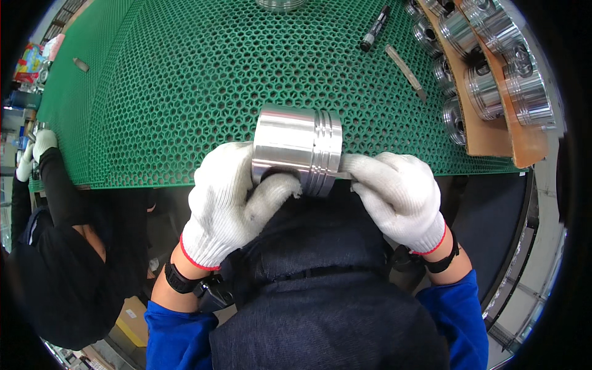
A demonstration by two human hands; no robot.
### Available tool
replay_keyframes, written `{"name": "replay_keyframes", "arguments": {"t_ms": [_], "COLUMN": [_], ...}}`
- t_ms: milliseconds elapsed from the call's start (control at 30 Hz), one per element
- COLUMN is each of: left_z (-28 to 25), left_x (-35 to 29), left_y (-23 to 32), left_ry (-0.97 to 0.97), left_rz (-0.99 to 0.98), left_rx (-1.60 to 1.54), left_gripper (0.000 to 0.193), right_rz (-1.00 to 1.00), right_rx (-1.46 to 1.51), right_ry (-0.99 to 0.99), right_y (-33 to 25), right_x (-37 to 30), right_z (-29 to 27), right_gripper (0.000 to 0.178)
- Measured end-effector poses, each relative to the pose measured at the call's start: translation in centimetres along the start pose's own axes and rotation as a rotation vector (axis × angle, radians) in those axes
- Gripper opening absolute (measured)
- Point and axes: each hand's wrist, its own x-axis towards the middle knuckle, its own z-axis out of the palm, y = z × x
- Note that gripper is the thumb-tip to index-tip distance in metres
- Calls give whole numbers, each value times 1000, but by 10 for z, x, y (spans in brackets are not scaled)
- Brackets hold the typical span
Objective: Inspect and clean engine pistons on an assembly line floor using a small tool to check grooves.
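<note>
A shiny metal piston (287, 139) lies sideways in front of me at the mat's near edge, with its ring grooves toward the right. My left hand (222, 200), in a white knitted glove with a red cuff, is closed around its left end, the thumb at the dark pin hole. My right hand (398, 194), gloved alike, pinches a thin flat metal strip (343, 176) against the piston's right end face. Most of that strip is hidden by the fingers, so its full shape does not show.
A green honeycomb mat (185, 111) covers the bench. On it lie a black marker (374, 29) and a knife-like strip (404, 69). Several pistons (484, 92) stand at right between cardboard dividers (475, 139). Another piston (280, 4) sits far off. A co-worker's gloved hand (45, 143) is at left.
</note>
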Motion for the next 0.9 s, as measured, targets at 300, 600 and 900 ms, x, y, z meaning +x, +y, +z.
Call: {"name": "replay_keyframes", "arguments": {"t_ms": [300, 600, 900], "left_z": [5, -99, -135], "left_x": [39, 66, 117], "left_y": [9, -36, -71], "left_ry": [104, 210, 279], "left_rz": [-231, -202, 139], "left_rx": [-153, 351, 994], "left_gripper": [23, 39, 58], "right_rz": [-129, 97, 176], "right_rx": [-338, -374, -382], "right_ry": [-51, 89, 28], "right_y": [14, 49, 55], "right_x": [5, 2, 8], "right_z": [16, -13, -15], "right_gripper": [27, 30, 36]}}
